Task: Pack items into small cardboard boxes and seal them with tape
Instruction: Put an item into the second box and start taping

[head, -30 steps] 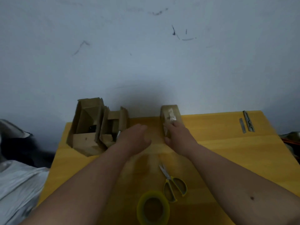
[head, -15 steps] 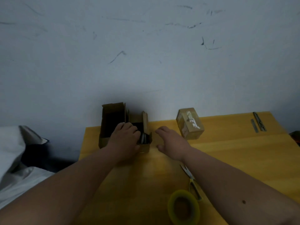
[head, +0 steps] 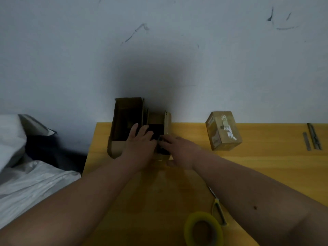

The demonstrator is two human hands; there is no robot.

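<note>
Two hands at the small open box [head: 160,132], far left.
Left hand [head: 140,144] rests flat; right hand [head: 177,148] seems to pinch something dark. Packing underway; next, likely closing the flaps.

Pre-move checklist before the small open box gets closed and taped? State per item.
1. Both hands at the small open box: ok, left hand and right hand are on it.
2. Item inside: cannot tell, the interior is dark.
3. Flaps free: ok, the right flap stands up.
4. Tape roll in reach: ok, near table edge.
5. Scissors in reach: ok, partly hidden under the right arm.
6. Sealed box out of the way: ok, apart to the right.
</note>
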